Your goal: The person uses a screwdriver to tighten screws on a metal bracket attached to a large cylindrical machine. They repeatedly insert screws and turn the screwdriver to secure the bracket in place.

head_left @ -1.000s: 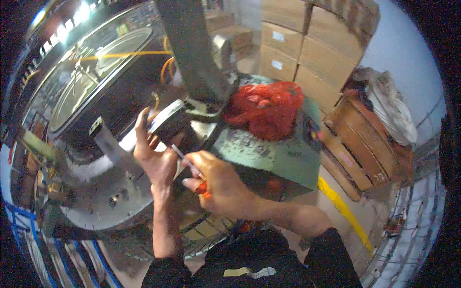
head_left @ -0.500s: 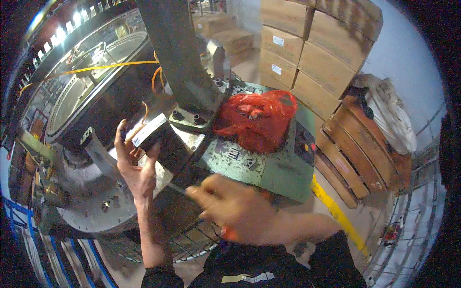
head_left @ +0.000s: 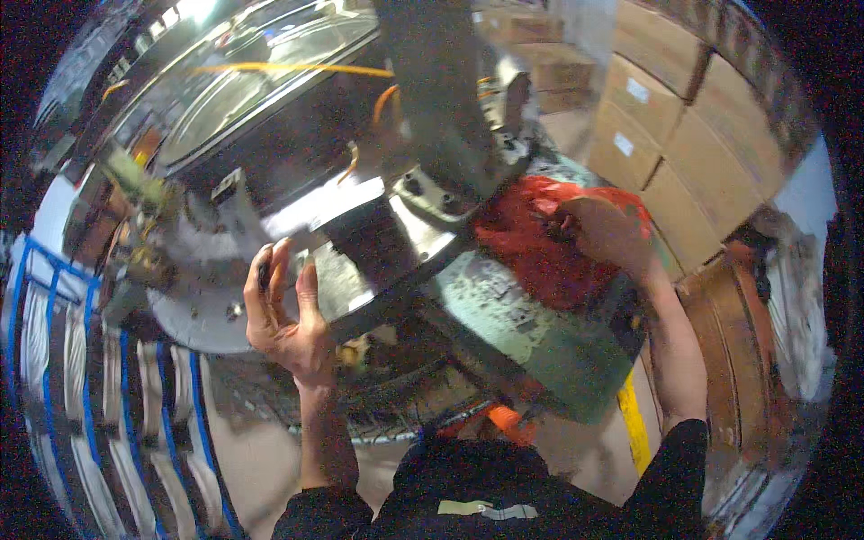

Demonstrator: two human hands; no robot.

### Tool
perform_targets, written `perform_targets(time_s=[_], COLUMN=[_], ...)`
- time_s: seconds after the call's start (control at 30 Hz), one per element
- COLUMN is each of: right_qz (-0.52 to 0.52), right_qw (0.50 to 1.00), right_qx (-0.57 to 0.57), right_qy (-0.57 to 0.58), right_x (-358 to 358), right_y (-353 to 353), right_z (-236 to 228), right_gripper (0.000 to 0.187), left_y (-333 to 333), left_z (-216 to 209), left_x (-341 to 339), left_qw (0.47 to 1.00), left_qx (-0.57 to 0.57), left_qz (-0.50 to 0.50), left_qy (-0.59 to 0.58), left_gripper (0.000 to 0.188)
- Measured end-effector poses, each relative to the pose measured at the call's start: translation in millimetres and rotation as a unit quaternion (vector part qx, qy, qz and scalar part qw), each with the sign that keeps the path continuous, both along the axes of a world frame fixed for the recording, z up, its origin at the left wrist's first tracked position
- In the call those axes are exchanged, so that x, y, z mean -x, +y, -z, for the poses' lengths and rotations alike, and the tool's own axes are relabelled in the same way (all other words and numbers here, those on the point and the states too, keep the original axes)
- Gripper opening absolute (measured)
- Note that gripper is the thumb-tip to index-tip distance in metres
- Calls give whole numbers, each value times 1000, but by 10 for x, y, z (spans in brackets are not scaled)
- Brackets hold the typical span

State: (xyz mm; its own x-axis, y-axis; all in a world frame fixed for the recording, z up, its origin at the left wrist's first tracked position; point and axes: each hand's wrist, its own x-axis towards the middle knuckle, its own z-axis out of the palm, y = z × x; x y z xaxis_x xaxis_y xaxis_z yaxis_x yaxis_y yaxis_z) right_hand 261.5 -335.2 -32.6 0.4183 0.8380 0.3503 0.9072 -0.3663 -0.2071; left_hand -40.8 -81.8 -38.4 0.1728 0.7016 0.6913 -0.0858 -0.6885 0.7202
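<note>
my right hand [head_left: 605,232] has left the dark block [head_left: 382,256] and now digs into the red bag [head_left: 540,243] on the green plate [head_left: 540,333], fingers hidden, grip unclear. left hand [head_left: 286,315] clasps the block's edge; i'd keep it steady.

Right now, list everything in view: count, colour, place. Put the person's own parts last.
Metal plate: one, dark and shiny, centre, on the machine.
Machine column: one, grey, top centre, rising from a bolted base.
Green machine table: one, worn green, centre right.
Red plastic bag: one, red, on the green table.
Round machine bed: one, grey metal, upper left.
Yellow cable: one, across the round bed.
Cardboard boxes: several, brown, stacked upper right.
Blue-and-white rails: several, lower left.
Yellow floor line: one, lower right.
Left hand: grip on the near edge of the metal plate.
Right hand: reaching into the red plastic bag; its grip is hidden.
</note>
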Motion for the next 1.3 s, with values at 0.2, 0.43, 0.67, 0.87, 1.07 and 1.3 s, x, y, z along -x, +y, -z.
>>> perform_targets(time_s=[0.2, 0.43, 0.67, 0.87, 1.07, 1.3], right_qz=[86, 105, 126, 108, 6, 2], right_qw=[990, 986, 955, 904, 794, 768], right_qx=[-1, -42, -190, -257, -255, -277], right_qy=[109, 119, 190, 325, 552, 577], right_x=[-22, -281, -235, 603, 1462, 1660], right_y=[-104, -161, -276, -251, 139, 355], right_z=[256, 458, 280, -402, -354, -166], right_gripper=[22, 19, 25, 34, 36, 36], left_y=[325, 956, 1287, 1549, 1617, 1715], left_z=[54, 76, 170, 179, 260, 283], left_x=[703, 1649, 1466, 1373, 1331, 1372], left_qw=[990, 956, 966, 929, 943, 928], left_qx=[18, 104, -46, -152, -161, -151], left_qz=[-139, -246, -82, -16, -20, -19], left_qy=[-9, 119, 241, 337, 292, 340], left_gripper=[32, 27, 43, 56, 53, 45])
